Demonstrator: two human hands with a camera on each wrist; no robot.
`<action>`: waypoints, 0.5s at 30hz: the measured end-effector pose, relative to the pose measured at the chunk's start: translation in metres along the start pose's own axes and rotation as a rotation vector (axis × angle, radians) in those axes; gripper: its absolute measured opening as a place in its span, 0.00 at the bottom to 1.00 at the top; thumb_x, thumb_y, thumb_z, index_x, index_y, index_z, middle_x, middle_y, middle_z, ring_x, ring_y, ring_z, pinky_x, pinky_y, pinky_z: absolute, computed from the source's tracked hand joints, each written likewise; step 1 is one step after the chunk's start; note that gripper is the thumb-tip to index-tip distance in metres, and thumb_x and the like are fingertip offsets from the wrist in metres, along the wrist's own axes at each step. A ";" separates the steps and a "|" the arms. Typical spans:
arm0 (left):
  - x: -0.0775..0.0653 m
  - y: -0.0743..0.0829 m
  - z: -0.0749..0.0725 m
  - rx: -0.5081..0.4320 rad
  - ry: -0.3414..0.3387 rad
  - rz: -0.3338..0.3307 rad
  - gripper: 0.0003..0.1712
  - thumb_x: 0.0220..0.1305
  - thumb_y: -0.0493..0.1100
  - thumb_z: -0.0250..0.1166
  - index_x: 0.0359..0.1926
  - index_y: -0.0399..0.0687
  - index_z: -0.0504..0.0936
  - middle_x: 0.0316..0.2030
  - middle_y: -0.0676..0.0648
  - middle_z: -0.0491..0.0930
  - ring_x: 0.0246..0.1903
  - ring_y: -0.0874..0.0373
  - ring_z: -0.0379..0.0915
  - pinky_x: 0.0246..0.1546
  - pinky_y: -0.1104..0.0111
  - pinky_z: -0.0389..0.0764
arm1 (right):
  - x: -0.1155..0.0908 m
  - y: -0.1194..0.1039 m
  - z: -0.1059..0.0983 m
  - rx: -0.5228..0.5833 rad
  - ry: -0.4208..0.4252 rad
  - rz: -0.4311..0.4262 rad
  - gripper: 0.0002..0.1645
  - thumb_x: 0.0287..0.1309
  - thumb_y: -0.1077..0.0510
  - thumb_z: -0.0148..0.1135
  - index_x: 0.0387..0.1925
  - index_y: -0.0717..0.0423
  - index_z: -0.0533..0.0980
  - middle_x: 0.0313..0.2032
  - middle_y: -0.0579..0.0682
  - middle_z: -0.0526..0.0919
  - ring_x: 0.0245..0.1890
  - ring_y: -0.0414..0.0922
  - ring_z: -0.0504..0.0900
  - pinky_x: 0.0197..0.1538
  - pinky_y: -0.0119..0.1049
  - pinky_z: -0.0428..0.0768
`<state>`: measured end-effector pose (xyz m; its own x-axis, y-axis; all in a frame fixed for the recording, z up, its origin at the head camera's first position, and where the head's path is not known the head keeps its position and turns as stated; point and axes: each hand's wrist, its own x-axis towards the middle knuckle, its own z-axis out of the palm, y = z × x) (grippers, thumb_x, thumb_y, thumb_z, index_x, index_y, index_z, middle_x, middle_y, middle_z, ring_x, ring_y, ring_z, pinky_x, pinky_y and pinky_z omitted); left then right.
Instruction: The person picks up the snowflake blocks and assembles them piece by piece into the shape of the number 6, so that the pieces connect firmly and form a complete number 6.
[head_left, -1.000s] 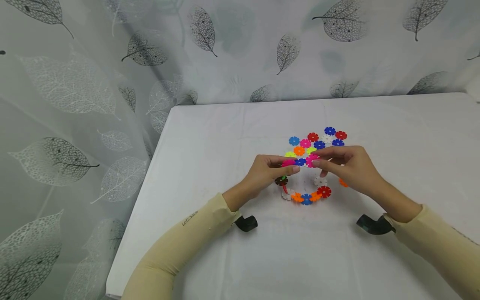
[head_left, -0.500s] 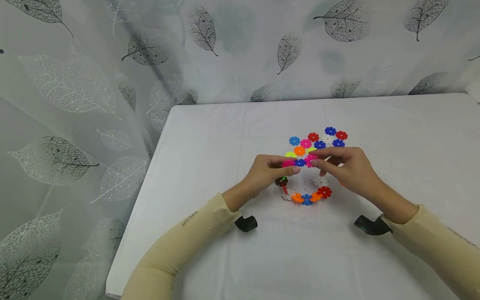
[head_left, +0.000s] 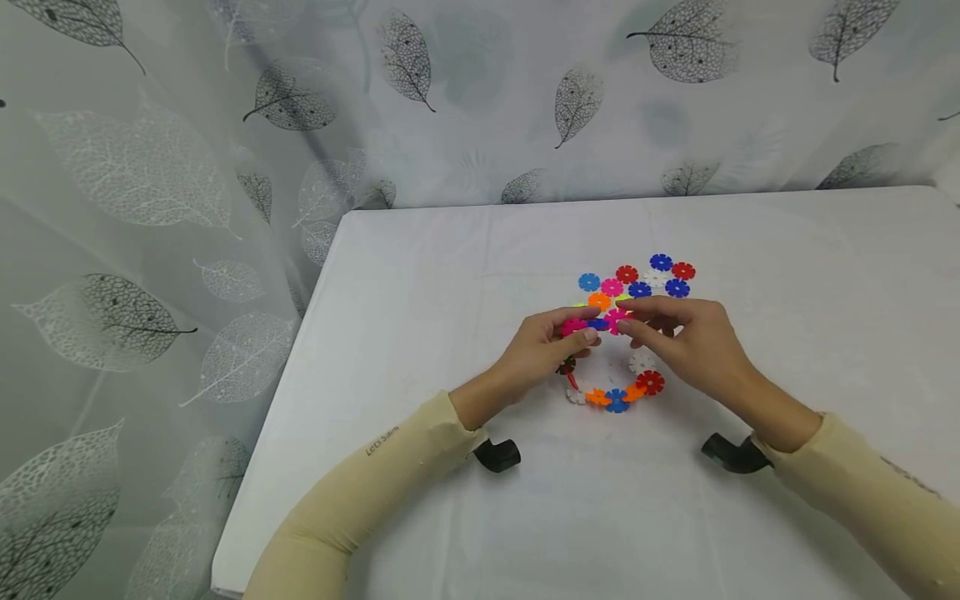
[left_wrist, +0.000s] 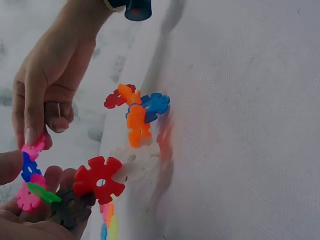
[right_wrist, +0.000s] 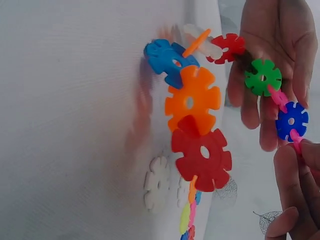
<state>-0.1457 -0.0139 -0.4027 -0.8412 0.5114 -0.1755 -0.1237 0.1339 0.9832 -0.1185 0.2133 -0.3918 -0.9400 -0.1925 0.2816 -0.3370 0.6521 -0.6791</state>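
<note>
Both hands work on a chain of notched plastic discs that are slotted together. In the head view my left hand [head_left: 536, 354] holds it near the pink disc [head_left: 573, 326] and blue disc [head_left: 597, 324], its thumb in front. My right hand [head_left: 693, 342] pinches the pink end disc [head_left: 617, 321] between thumb and fingertips. Beyond the blue disc the chain runs through a green disc [right_wrist: 263, 77], a dark disc [left_wrist: 71, 207] and a red disc [left_wrist: 99, 180]. It then curves down by a white disc [left_wrist: 136, 162] to orange, blue and red discs near the table.
Several loose discs lie just behind the hands, among them a light blue disc [head_left: 588, 282] and a red disc [head_left: 683, 271]. A white disc [head_left: 641, 361] lies beside the chain's red end. The white table [head_left: 420, 275] meets a leaf-print curtain [head_left: 465, 100] at the back.
My left hand has shifted slightly right and turned the held part, so the blue disc shows narrower. The right hand has come a little left with the pink end disc, and the lower chain moved slightly.
</note>
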 end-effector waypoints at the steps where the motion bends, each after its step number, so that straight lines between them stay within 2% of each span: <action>1: 0.000 0.000 0.001 -0.001 -0.012 0.005 0.26 0.74 0.43 0.62 0.70 0.50 0.74 0.52 0.44 0.84 0.52 0.43 0.81 0.52 0.63 0.81 | 0.001 0.000 0.000 0.006 -0.002 0.007 0.19 0.60 0.57 0.73 0.52 0.56 0.84 0.28 0.46 0.87 0.28 0.44 0.82 0.24 0.30 0.76; 4: 0.000 0.000 0.001 0.000 -0.046 0.025 0.29 0.76 0.40 0.58 0.75 0.50 0.67 0.57 0.41 0.81 0.55 0.43 0.79 0.55 0.62 0.80 | 0.002 -0.001 0.000 0.008 -0.014 0.012 0.19 0.61 0.57 0.73 0.52 0.57 0.84 0.28 0.47 0.87 0.28 0.45 0.82 0.22 0.30 0.75; 7: 0.001 0.000 0.000 0.010 -0.054 0.043 0.31 0.76 0.39 0.57 0.76 0.50 0.63 0.56 0.40 0.82 0.54 0.43 0.80 0.54 0.63 0.81 | 0.004 -0.002 0.000 0.014 -0.033 0.012 0.18 0.61 0.57 0.73 0.52 0.58 0.84 0.29 0.48 0.87 0.28 0.46 0.80 0.22 0.29 0.74; 12: 0.003 -0.001 -0.001 0.021 -0.048 0.024 0.30 0.75 0.39 0.59 0.75 0.49 0.67 0.49 0.45 0.86 0.49 0.42 0.82 0.54 0.59 0.81 | 0.005 -0.001 0.002 0.046 -0.063 0.020 0.17 0.62 0.58 0.72 0.51 0.59 0.85 0.30 0.48 0.88 0.29 0.48 0.82 0.23 0.29 0.75; 15: 0.004 -0.002 -0.002 0.015 -0.067 0.013 0.28 0.75 0.39 0.59 0.73 0.47 0.70 0.48 0.46 0.87 0.50 0.43 0.82 0.54 0.60 0.81 | 0.005 0.001 0.003 0.076 -0.084 0.031 0.16 0.63 0.58 0.71 0.51 0.60 0.85 0.30 0.49 0.88 0.30 0.51 0.85 0.25 0.29 0.78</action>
<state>-0.1499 -0.0134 -0.4051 -0.8053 0.5692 -0.1658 -0.1042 0.1394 0.9847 -0.1233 0.2108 -0.3926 -0.9501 -0.2359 0.2043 -0.3079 0.6021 -0.7366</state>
